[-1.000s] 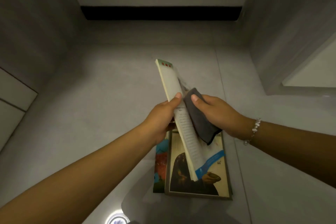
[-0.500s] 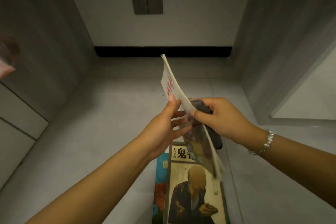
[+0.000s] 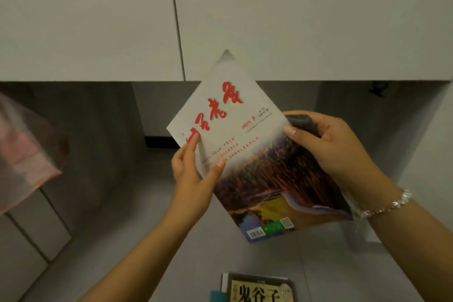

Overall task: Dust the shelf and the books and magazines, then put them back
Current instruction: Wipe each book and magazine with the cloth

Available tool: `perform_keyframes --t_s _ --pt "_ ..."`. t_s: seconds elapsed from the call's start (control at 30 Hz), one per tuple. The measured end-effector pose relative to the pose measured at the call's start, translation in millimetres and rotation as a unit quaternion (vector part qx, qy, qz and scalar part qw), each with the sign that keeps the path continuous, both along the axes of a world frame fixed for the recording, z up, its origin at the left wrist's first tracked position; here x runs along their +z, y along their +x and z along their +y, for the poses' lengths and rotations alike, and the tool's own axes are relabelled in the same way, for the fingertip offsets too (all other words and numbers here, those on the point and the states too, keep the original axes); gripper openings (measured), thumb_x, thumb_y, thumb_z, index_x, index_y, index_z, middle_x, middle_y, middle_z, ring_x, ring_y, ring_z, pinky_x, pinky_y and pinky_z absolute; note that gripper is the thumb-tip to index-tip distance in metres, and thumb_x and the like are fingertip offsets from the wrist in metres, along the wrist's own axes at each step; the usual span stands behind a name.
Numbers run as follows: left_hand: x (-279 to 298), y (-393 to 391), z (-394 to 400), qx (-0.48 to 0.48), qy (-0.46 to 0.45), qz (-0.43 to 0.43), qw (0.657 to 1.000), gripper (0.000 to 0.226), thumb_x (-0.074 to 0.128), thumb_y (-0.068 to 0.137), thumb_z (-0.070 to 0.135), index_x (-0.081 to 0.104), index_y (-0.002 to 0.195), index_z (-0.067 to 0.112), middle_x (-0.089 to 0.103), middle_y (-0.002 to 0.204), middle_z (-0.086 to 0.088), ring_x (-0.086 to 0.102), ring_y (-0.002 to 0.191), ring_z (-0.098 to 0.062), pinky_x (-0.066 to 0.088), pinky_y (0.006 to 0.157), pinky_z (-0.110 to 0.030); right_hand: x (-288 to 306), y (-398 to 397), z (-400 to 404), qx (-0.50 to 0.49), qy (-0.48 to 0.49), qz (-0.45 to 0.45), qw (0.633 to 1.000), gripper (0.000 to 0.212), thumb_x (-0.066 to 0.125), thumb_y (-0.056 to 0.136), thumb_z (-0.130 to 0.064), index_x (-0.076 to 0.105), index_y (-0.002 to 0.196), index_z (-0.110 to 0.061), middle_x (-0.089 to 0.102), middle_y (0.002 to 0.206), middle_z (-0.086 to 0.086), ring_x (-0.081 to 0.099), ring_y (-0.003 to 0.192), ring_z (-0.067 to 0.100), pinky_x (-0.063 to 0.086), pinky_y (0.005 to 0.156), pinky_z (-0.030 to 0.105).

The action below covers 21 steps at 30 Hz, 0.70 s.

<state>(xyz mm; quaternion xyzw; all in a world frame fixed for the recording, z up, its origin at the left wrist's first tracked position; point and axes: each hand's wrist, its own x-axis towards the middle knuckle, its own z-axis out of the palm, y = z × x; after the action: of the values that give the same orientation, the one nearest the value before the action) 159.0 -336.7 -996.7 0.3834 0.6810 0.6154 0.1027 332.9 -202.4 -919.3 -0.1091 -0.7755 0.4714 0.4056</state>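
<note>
Glossy magazine gripped by both hands

Both arms raised, left hand and right hand fingers pinching.

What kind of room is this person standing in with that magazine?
Probably a home room with built-in storage, though I can't say which. White flat-front cabinets hang above a grey recess, the floor is grey tile, and books lie there while the magazine is held with a cloth.
</note>
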Motion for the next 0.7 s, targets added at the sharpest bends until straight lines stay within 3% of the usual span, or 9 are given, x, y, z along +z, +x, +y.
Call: perform_keyframes --t_s 0.03,0.1,0.13,0.23,0.33,0.43,0.5,0.6,0.7 --pt "8.4 -1.2 1.3 0.009 0.011 0.002 1.000 0.068 0.061 0.083 0.040 0.022 0.138 0.050 0.014 0.145 0.016 0.031 0.134 -0.016 0.045 0.104 -0.036 8.8 0.3 -0.6 -0.004 0.000 0.023 1.000 0.022 0.056 0.090 -0.002 0.069 0.101 -0.016 0.074 0.095 -0.008 0.068 0.091 0.006 0.050 0.074 0.015" --pt "25.6 -4.8 4.7 0.023 0.040 0.005 0.999 0.077 0.063 0.084 0.035 0.017 0.145 0.043 0.013 0.145 0.014 0.034 0.129 -0.011 0.049 0.091 -0.017 25.2 -0.9 -1.9 -0.012 -0.009 0.073 0.997 0.024 0.056 0.090 0.000 0.068 0.097 -0.019 0.073 0.087 -0.012 0.068 0.086 0.003 0.050 0.072 0.014" --pt "35.2 -5.5 6.5 0.025 0.055 0.007 0.998 0.080 0.064 0.084 0.033 0.015 0.147 0.040 0.016 0.147 0.011 0.036 0.127 -0.010 0.048 0.090 -0.015 32.8 -1.7 -2.3 -0.017 -0.018 0.098 0.995 0.025 0.055 0.090 0.000 0.068 0.096 -0.021 0.073 0.085 -0.014 0.068 0.085 0.003 0.050 0.072 0.014" --pt "63.0 -6.3 13.7 -0.001 0.125 -0.029 0.992 0.083 0.065 0.086 0.028 0.012 0.149 0.034 0.044 0.137 0.006 0.051 0.119 -0.006 0.049 0.095 -0.032 55.3 -2.2 -1.3 -0.034 -0.041 0.166 0.985 0.025 0.056 0.090 -0.001 0.068 0.095 -0.022 0.074 0.088 -0.011 0.068 0.090 0.008 0.052 0.075 0.019" --pt "86.5 -8.2 18.9 -0.024 0.169 -0.065 0.983 0.065 0.062 0.088 0.019 0.031 0.145 0.022 0.060 0.125 0.004 0.060 0.111 -0.008 0.053 0.089 -0.028 78.0 0.6 1.3 -0.060 -0.062 0.230 0.969 0.024 0.055 0.090 -0.002 0.068 0.095 -0.022 0.074 0.088 -0.007 0.069 0.092 0.013 0.055 0.079 0.023" --pt "101.8 -9.7 20.8 -0.051 0.169 -0.040 0.984 0.041 0.062 0.080 0.031 0.058 0.119 0.019 0.071 0.101 0.003 0.067 0.099 -0.016 0.055 0.085 -0.038 101.4 4.1 4.8 -0.071 -0.085 0.281 0.953 0.020 0.055 0.091 -0.004 0.066 0.098 -0.019 0.072 0.092 -0.003 0.069 0.090 0.013 0.055 0.074 0.021" --pt "109.9 -8.8 20.5 -0.070 0.166 -0.020 0.983 0.034 0.059 0.079 0.032 0.061 0.109 0.018 0.071 0.087 0.003 0.069 0.090 -0.020 0.054 0.077 -0.036 117.8 5.6 8.3 -0.071 -0.105 0.308 0.943 0.018 0.054 0.092 -0.004 0.066 0.097 -0.017 0.072 0.090 -0.002 0.069 0.087 0.012 0.054 0.071 0.020" --pt "129.7 -5.6 21.4 -0.106 0.176 -0.003 0.979 0.026 0.054 0.082 0.027 0.059 0.103 0.011 0.069 0.084 -0.003 0.069 0.075 -0.026 0.056 0.058 -0.035 143.2 6.5 16.6 -0.064 -0.139 0.339 0.928 0.015 0.056 0.091 -0.005 0.067 0.097 -0.013 0.073 0.084 -0.001 0.070 0.083 0.016 0.056 0.069 0.024" --pt "159.6 -8.5 28.6 -0.087 0.203 0.030 0.975 0.015 0.050 0.089 0.020 0.055 0.099 0.010 0.067 0.072 -0.002 0.063 0.054 -0.018 0.047 0.037 -0.026 166.6 6.7 27.0 -0.066 -0.150 0.336 0.928 0.014 0.056 0.092 -0.008 0.066 0.101 -0.012 0.073 0.093 0.004 0.070 0.087 0.019 0.058 0.073 0.029"
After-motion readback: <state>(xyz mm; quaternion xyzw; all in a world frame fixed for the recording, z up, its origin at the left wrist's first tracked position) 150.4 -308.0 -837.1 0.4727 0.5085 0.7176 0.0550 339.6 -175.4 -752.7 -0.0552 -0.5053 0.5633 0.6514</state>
